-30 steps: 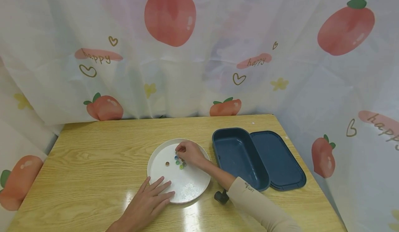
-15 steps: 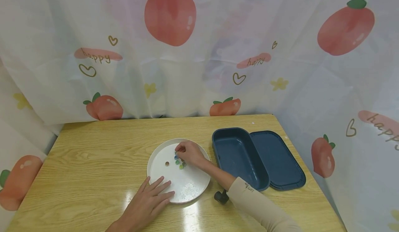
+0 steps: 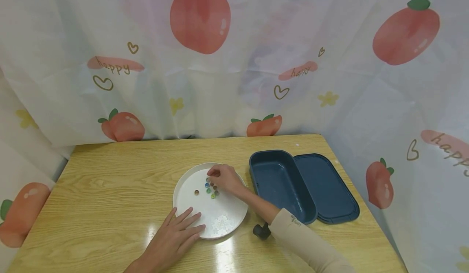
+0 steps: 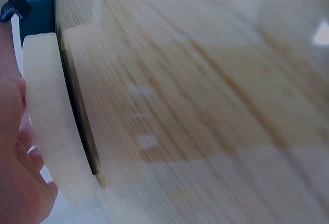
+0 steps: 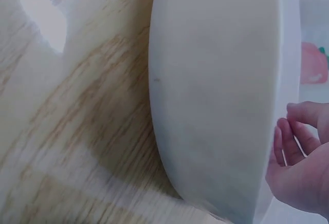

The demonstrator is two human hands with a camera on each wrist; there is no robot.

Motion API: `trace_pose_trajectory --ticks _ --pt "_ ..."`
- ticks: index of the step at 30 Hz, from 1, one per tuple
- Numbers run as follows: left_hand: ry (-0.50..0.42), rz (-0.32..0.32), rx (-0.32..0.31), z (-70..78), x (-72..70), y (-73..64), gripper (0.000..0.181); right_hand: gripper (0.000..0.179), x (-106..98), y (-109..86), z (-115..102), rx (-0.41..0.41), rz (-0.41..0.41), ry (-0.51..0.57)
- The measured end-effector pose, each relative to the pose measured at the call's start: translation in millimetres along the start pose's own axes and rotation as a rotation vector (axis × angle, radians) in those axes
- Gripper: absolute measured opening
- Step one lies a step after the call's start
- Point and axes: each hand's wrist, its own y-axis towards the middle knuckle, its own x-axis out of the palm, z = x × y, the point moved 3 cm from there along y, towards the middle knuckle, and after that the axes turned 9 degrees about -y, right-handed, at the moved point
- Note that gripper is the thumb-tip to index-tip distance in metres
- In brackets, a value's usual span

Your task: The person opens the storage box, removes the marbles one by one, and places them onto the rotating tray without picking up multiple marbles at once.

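Observation:
Several small glass marbles (image 3: 209,190) lie clustered on a round white tray (image 3: 190,216), and one amber marble (image 3: 196,192) sits apart to their left. My right hand (image 3: 224,178) is over the far side of the cluster, its bent fingers loosely gathered by a pale marble (image 3: 208,179). In the right wrist view no marble shows at the fingers of that hand (image 5: 303,157); the tray's wall hides part of them. With fingers spread, my left hand (image 3: 176,238) rests on the tray's near-left rim. The left wrist view shows it at the tray's side (image 4: 56,111).
A dark blue rectangular box (image 3: 280,183) stands right of the tray. Its flat lid (image 3: 327,189) lies beside it. A small black object (image 3: 261,231) is below the right forearm. Fruit-patterned curtains hang behind the wooden table (image 3: 121,183).
The right hand has shifted slightly right and its fingers have drawn back a little, so more of the marbles beneath show. The left hand and tray stay put.

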Motion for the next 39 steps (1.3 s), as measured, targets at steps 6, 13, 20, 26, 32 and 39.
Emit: trace_pose_trajectory --ticks 6,13,20,26,32,39 --pt "-0.001 0.009 0.012 -0.8 0.4 0.5 0.025 0.011 -11 -5.2 -3 -0.032 0.025 0.02" --pt "-0.005 0.012 0.013 -0.9 -0.2 1.5 0.025 0.012 -28 -13.2 -4 -0.066 0.074 0.085" --pt "-0.003 0.01 0.015 -0.2 -1.0 1.9 0.025 0.017 -45 -23.8 1 -0.034 0.068 0.17" --pt "-0.005 -0.01 -0.006 -0.4 -0.2 1.0 0.025 0.024 -60 -34.9 10 -0.032 0.077 0.255" --pt "-0.007 -0.007 -0.014 -0.5 0.2 0.1 0.025 0.028 -71 -43.5 28 -0.008 0.097 0.323" --pt "-0.013 -0.001 -0.01 -0.7 0.2 -0.4 0.025 0.029 -89 -56.6 42 -0.005 0.149 0.358"
